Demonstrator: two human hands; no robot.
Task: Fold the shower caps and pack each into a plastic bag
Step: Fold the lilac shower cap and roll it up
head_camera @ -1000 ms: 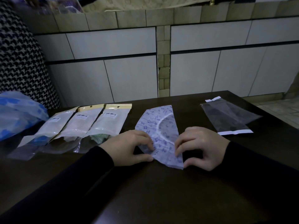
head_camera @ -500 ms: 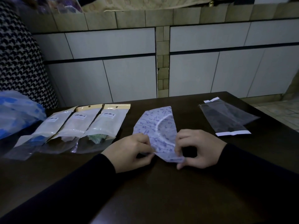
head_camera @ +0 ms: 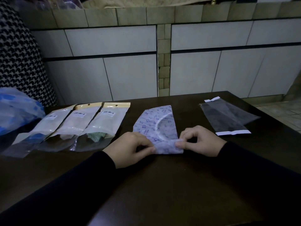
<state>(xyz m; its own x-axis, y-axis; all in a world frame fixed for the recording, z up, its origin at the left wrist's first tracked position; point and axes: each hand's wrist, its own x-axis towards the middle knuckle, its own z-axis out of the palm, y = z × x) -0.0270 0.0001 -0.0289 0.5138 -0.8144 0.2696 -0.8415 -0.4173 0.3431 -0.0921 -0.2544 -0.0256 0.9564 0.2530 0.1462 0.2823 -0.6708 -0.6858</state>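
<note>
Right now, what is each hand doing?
Left hand: pinching the shower cap near edge.
Right hand: pinching the same folded edge.

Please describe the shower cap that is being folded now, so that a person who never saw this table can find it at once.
On the dark table, look at the middle, between the row of three packed bags and the empty clear bags. The cap lies there, its near edge pinched by both hands. Only it is pale purple with music notes.

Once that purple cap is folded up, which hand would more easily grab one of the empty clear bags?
Probably the right hand. The empty clear bags lie on the table just beyond it, to its right. The left hand would have to cross over the shower cap.
</note>
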